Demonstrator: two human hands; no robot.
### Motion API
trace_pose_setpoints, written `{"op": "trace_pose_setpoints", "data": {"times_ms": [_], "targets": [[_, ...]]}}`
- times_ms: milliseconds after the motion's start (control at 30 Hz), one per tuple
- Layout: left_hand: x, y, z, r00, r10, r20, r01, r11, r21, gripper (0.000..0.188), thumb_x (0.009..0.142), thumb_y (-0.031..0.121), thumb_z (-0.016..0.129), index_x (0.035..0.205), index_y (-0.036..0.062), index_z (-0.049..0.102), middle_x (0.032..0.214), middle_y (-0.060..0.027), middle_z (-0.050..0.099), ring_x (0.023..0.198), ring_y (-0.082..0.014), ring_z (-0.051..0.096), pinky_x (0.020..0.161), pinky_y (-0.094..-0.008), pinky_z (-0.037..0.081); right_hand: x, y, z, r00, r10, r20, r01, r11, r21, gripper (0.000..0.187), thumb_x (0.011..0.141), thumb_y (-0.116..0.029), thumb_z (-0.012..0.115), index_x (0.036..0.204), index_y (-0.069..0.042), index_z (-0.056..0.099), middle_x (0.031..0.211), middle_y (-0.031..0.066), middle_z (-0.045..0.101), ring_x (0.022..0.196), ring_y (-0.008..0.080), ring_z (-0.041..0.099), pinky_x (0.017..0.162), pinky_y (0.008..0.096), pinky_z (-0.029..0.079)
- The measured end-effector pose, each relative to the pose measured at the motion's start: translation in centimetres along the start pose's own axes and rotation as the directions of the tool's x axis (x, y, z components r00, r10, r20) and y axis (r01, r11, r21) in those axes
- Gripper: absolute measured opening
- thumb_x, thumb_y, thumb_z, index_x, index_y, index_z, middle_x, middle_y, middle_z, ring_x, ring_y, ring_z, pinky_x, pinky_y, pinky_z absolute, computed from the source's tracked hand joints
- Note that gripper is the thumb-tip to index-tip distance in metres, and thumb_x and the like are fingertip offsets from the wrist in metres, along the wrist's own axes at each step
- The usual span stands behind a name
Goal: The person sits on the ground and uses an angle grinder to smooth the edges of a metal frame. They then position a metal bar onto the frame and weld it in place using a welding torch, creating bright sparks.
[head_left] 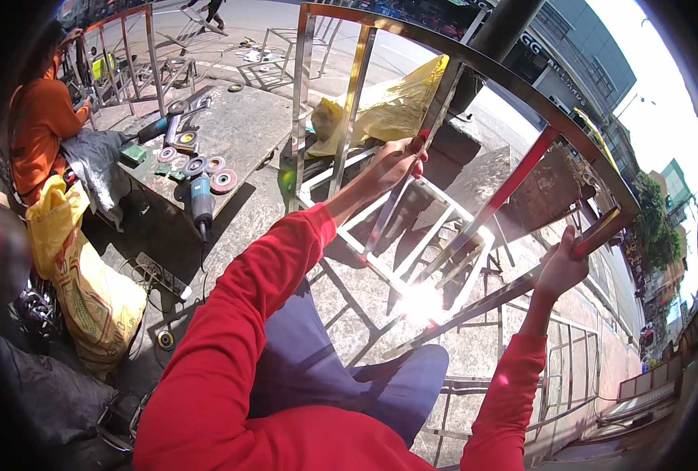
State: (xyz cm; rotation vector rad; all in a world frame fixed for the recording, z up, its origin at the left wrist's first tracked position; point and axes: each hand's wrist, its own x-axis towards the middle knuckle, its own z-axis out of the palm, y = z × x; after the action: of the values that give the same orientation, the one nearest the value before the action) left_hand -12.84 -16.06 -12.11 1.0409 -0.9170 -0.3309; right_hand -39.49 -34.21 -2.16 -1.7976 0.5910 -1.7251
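A shiny metal frame (426,33) of square tubing with several upright bars stands tilted in front of me. My left hand (397,163) is closed around one of its middle bars. At the frame's right side my right hand (562,265) grips the outer bar, its fingers wrapped round the tube. Both sleeves are red. Strong sunlight glares off the metal low in the middle. Behind the bars lies a smaller light-coloured metal frame (400,284) on the ground, partly hidden by the bars.
At left a board (247,125) bears angle grinders (201,200) and several abrasive discs (223,180). A person in orange (47,118) sits beyond it. Yellow sacks (90,290) lie at left, another (396,106) behind the frame. A power strip (164,276) and cords run along the ground.
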Motion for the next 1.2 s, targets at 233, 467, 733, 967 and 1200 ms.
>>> {"op": "trace_pose_setpoints", "data": {"times_ms": [233, 467, 733, 967, 1200], "targets": [[-2.5, 0.2, 1.3, 0.998, 0.023, 0.050, -0.029, 0.994, 0.109, 0.056, 0.101, 0.054, 0.046, 0.101, -0.0007, 0.058, 0.079, -0.0054, 0.061, 0.077, -0.0124, 0.062, 0.075, -0.0265, 0.048, -2.0, 0.4, -3.0, 0.997, 0.040, -0.059, -0.038, 0.999, 0.026, 0.031, 0.093, -0.020, 0.066, 0.068, -0.006, 0.054, 0.048, 0.0017, 0.051, 0.037, 0.0092, 0.048, 0.037, 0.0255, 0.036], [-4.7, 0.3, 2.8, 1.000, 0.030, 0.006, -0.030, 0.996, 0.088, 0.063, 0.098, 0.060, 0.048, 0.101, -0.0016, 0.061, 0.078, -0.0036, 0.063, 0.077, -0.0087, 0.059, 0.073, -0.0232, 0.045, -2.6, 1.8, -4.5, 0.994, 0.043, -0.101, -0.036, 0.997, 0.065, 0.035, 0.091, -0.016, 0.068, 0.062, -0.008, 0.050, 0.049, 0.0010, 0.051, 0.037, 0.0082, 0.048, 0.038, 0.0243, 0.036], [-6.4, 0.6, 4.0, 1.000, 0.005, 0.009, -0.007, 0.983, 0.181, 0.066, 0.098, 0.061, 0.047, 0.107, -0.0024, 0.062, 0.084, -0.0041, 0.064, 0.082, -0.0100, 0.061, 0.067, -0.0275, 0.049, -2.5, 3.1, -5.6, 0.993, 0.012, -0.120, -0.003, 0.997, 0.076, 0.041, 0.091, -0.014, 0.065, 0.053, -0.005, 0.053, 0.045, 0.0010, 0.050, 0.037, 0.0082, 0.047, 0.038, 0.0246, 0.034], [-7.1, 0.1, 5.8, 0.999, 0.007, 0.037, -0.015, 0.974, 0.227, 0.062, 0.101, 0.055, 0.046, 0.107, -0.0045, 0.063, 0.089, -0.0076, 0.066, 0.087, -0.0120, 0.060, 0.080, -0.0286, 0.047, -1.9, 6.8, -7.1, 0.982, 0.088, -0.169, -0.074, 0.993, 0.090, 0.037, 0.090, -0.015, 0.066, 0.056, -0.003, 0.058, 0.046, 0.0006, 0.051, 0.039, 0.0083, 0.049, 0.040, 0.0250, 0.037], [-6.6, -0.8, 8.3, 0.996, 0.011, 0.089, -0.036, 0.957, 0.287, 0.061, 0.100, 0.054, 0.049, 0.109, -0.0048, 0.063, 0.088, -0.0088, 0.069, 0.086, -0.0137, 0.063, 0.079, -0.0286, 0.047, -1.3, 12.3, -9.4, 0.979, -0.055, -0.197, 0.045, 0.997, -0.055, 0.031, 0.089, -0.014, 0.070, 0.062, -0.004, 0.057, 0.048, 0.0014, 0.052, 0.037, 0.0094, 0.050, 0.037, 0.0245, 0.038]]}}
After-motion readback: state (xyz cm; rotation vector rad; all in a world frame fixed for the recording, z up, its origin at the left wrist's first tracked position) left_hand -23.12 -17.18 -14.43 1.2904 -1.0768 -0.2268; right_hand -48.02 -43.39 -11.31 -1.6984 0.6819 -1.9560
